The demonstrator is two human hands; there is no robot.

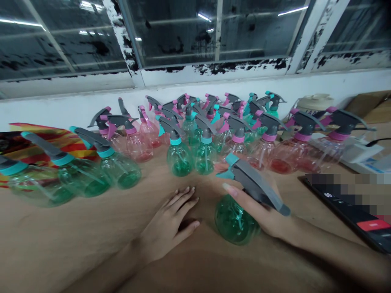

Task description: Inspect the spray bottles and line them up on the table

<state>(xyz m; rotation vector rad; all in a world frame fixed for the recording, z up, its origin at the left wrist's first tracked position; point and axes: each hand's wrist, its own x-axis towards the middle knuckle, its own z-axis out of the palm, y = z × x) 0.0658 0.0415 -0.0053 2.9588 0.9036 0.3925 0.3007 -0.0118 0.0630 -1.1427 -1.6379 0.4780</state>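
Observation:
My right hand (259,211) is wrapped round the neck of a green spray bottle (235,219) with a grey trigger and teal nozzle, standing on the brown table (76,236) in front of me. My left hand (168,224) lies flat on the table just left of that bottle, fingers stretched out, holding nothing. Behind them stands a crowd of several green spray bottles (180,156) and pink spray bottles (140,142).
More green bottles (119,167) stand at the left, in front of a red and yellow striped cloth (58,140). A phone (360,215) lies at the right edge, beside a white power strip (354,150). A white wall and windows run behind the table.

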